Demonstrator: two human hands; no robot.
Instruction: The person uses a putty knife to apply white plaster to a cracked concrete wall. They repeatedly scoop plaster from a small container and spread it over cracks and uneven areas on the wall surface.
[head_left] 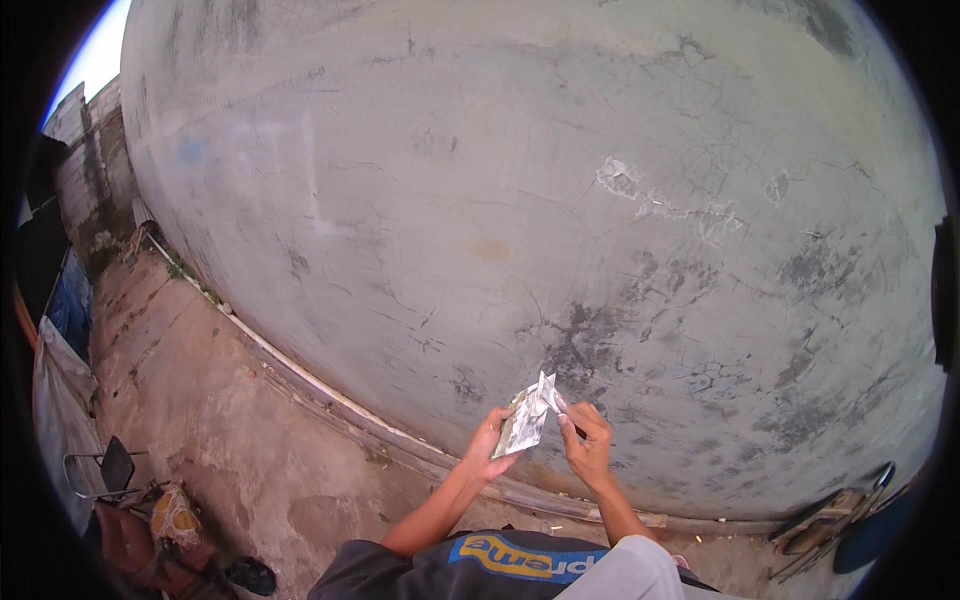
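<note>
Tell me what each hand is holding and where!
Left hand: a white-smeared board, by its left edge. Right hand: seemingly a scraper, by its right end.

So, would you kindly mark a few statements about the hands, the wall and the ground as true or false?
1. The left hand holds a board smeared with something white. True.
2. The right hand is pressed flat against the wall. False: its fingers are pinched on a small tool, probably a scraper, at the board's edge.
3. White patches show on the wall, toward the picture's upper right. True.
4. The wall is smooth and free of marks. False: it has cracks and dark stains.
5. A chair with a metal frame is at the picture's lower left. True.
</note>
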